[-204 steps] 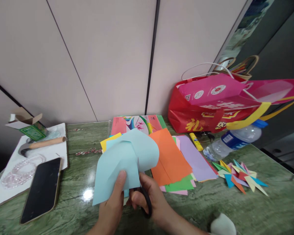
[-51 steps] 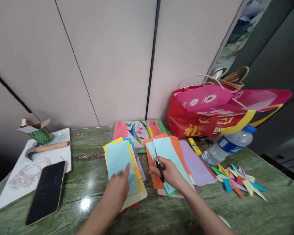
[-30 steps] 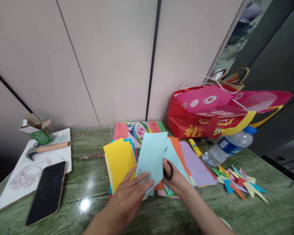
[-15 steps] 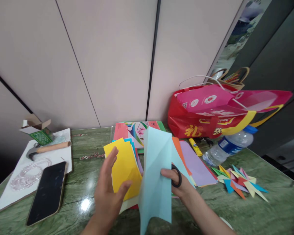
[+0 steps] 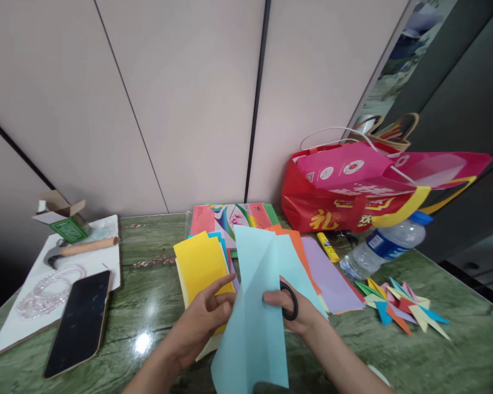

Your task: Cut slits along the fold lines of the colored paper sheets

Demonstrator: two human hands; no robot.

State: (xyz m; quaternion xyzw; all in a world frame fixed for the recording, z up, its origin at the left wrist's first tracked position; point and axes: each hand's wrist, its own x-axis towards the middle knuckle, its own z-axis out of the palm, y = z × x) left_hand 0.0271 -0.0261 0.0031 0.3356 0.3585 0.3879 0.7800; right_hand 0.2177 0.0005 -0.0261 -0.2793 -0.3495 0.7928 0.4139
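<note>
Green marbled table (image 5: 152, 293)
Board (image 5: 93, 262) at left; paper stacks (image 5: 201, 260) centre; bag (image 5: 312, 200), glue (image 5: 327, 247), bottle (image 5: 384, 244), folded papers (image 5: 403, 302) at right.

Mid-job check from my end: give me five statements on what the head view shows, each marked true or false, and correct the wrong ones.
1. The right hand holds both the light-blue sheet and the black-handled scissors. True.
2. The folded paper pieces lie beside the smartphone. False: the folded paper pieces lie on the right, near the water bottle.
3. A yellow sheet tops the stack by the left hand. True.
4. The water bottle has a red cap. False: its cap is blue.
5. A yellow glue stick lies beyond the purple paper. False: it lies beside it.
</note>
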